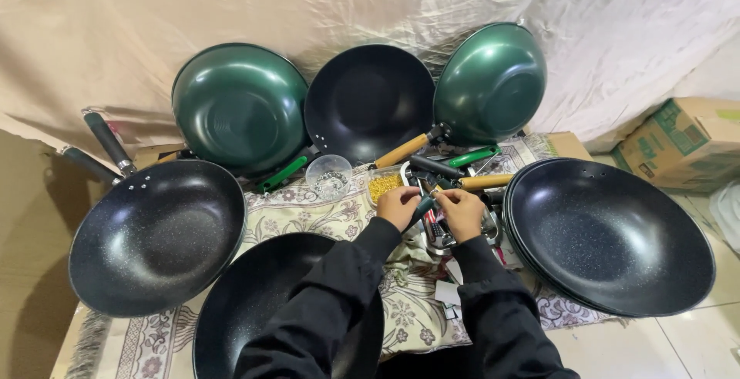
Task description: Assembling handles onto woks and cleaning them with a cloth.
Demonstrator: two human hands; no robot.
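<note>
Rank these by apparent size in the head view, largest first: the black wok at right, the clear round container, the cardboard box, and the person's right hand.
1. Black wok
2. Cardboard box, partly cut off by the frame edge
3. Right hand
4. Clear round container

The last two look close in size, so their order is unsure.

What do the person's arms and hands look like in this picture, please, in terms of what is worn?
Both arms are covered by long black sleeves of soft, creased fabric that end at the wrists. The left hand and right hand are bare: no gloves. I cannot make out rings, a watch or markings at this size.
</note>
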